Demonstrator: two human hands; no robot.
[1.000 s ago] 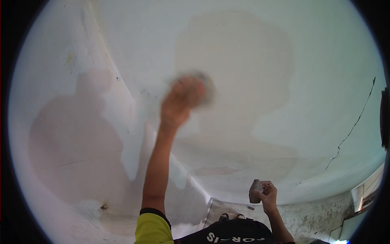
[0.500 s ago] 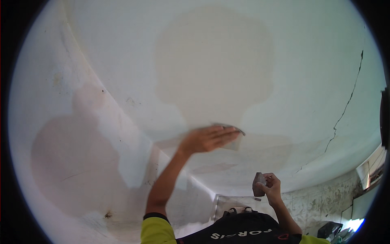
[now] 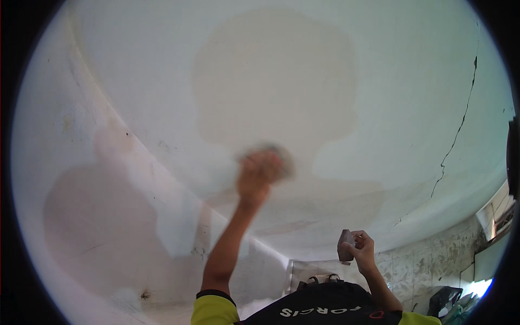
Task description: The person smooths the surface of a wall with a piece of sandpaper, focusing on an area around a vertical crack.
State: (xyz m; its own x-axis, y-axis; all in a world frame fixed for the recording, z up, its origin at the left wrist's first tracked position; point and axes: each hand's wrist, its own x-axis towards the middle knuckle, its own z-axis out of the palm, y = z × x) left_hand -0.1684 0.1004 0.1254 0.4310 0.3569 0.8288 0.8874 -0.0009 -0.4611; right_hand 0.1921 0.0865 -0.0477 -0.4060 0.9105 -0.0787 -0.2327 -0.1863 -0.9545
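Note:
My left hand [image 3: 260, 170] is raised against the pale wall [image 3: 422, 108], smeared by motion. Under its fingers a grey sheet that looks like sandpaper [image 3: 287, 165] is pressed to the surface; its edges are blurred. Lower and to the right, my right hand [image 3: 364, 250] pinches a brownish-grey piece that looks like folded sandpaper [image 3: 345, 246] between thumb and fingers, upright and away from the wall.
A second wall [image 3: 97, 206] meets the first at a corner on the left. A long dark crack [image 3: 460, 127] runs down the right side. Stained tiling [image 3: 417, 268] lies lower right, with a black bag [image 3: 444, 300] beside it. Shadows fall over both walls.
My left hand has swung so its fingers point more upward, moving slightly up and left with the grey sheet. My right hand keeps its hold, and the view has shifted a little.

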